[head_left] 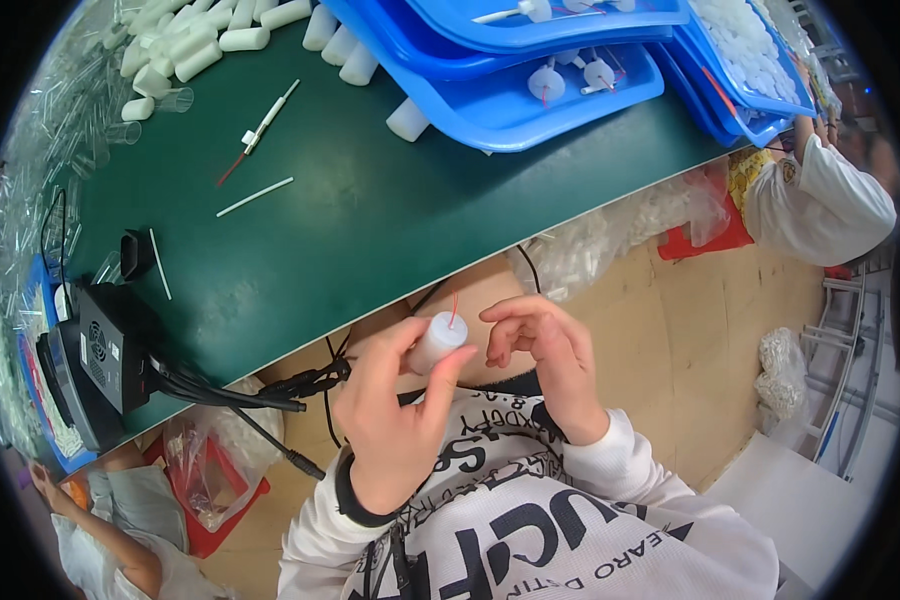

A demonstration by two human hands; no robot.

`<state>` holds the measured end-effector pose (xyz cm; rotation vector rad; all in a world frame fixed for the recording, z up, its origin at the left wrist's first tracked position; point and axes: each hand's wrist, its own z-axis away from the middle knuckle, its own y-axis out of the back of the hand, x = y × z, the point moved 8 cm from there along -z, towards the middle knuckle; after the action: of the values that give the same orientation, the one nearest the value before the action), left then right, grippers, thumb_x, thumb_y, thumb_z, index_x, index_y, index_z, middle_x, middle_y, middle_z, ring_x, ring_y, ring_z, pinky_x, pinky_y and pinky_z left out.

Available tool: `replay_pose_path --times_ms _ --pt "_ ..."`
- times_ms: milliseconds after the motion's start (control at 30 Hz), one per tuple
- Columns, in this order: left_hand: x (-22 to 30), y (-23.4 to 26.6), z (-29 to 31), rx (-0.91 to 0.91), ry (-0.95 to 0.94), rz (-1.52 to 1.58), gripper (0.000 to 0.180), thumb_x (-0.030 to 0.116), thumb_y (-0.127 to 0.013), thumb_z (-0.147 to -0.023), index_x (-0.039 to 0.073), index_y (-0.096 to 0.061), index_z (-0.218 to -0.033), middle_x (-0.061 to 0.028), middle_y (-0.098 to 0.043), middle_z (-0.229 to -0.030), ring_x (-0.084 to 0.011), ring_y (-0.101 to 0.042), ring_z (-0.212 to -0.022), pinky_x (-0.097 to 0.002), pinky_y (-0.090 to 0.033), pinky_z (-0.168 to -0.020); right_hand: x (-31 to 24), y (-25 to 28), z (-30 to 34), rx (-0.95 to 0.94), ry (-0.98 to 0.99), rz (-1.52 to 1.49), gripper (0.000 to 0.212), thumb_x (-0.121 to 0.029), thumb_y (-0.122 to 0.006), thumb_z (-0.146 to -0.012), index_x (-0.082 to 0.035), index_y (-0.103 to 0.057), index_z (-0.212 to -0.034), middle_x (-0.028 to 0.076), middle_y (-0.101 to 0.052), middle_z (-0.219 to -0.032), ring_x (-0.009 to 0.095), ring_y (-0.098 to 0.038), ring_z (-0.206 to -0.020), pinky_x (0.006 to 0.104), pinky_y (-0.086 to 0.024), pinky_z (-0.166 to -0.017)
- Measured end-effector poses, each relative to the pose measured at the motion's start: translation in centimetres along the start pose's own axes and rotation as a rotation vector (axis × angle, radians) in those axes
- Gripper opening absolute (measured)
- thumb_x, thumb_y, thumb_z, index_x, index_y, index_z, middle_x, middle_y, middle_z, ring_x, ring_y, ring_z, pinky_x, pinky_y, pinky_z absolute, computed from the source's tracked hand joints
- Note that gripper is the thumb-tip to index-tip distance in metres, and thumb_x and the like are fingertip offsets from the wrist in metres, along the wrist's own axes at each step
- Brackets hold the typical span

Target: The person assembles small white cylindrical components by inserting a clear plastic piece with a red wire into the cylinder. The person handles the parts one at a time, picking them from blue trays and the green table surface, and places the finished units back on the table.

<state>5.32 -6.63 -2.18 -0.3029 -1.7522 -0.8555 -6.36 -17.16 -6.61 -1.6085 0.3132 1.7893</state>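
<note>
1. Green table [370,220] fills the top of the view; I'm sitting at its near edge with my hands down over my lap, likely for close work.
2. Blue trays [530,100] are stacked at the far side, holding finished-looking white caps with red wires, apparently sorted there out of the way.
3. Black box [110,350] with cables sits at the left edge of the table.
4. White tubes [200,45] are heaped at the far left corner, well apart from my hands.
5. A loose white stick [255,197] and a swab-like piece [260,125] lie on the bare table.
6. My left hand [395,415] is closed round a small white cylinder [438,340], thumb and fingers pinching its sides, open end up so the wire stays reachable.
7. My right hand [550,355] is half open, fingers curled, fingertips just beside the cylinder; cannot tell if it grips anything.
8. A thin red wire [453,308] sticks up out of the cylinder's top, between both hands.
</note>
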Motion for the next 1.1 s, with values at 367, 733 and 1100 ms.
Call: replay_pose_path --times_ms 367,733,1100 --pt "1.2 -0.2 1.2 0.004 -0.18 0.463 0.028 -0.013 -0.063 -0.073 -0.002 -0.045 -0.092 -0.023 -0.058 -0.1 -0.029 -0.06 -0.094 -0.0354 -0.049 -0.082 -2.8 -1.3 1.1 0.029 0.082 -0.098 0.032 0.0 -0.055 -0.085 0.006 -0.052 -0.117 0.012 -0.058 -0.112 0.015 -0.058 -0.096 0.0252 -0.048 -0.08" --pt "3.0 -0.7 1.9 0.083 -0.476 0.115 0.028 -0.003 -0.073 -0.067 0.001 -0.056 -0.089 -0.0152 -0.065 -0.092 -0.025 -0.062 -0.068 -0.029 -0.05 -0.06 -5.2 -0.6 2.3 0.113 0.372 0.625 0.035 -0.007 -0.057 -0.084 0.0 -0.055 -0.118 0.009 -0.061 -0.072 0.012 -0.058 -0.059 0.0224 -0.045 -0.056" --pt "4.0 -1.7 1.5 -0.284 -0.422 -0.096 0.05 0.011 -0.077 -0.065 -0.002 -0.057 -0.109 -0.0211 -0.061 -0.105 -0.0318 -0.062 -0.092 -0.035 -0.049 -0.079 -0.3 7.3 -1.4 0.143 -0.049 0.045 0.021 -0.012 -0.053 -0.089 0.002 -0.061 -0.103 0.007 -0.063 -0.087 0.01 -0.059 -0.074 0.0237 -0.049 -0.066"
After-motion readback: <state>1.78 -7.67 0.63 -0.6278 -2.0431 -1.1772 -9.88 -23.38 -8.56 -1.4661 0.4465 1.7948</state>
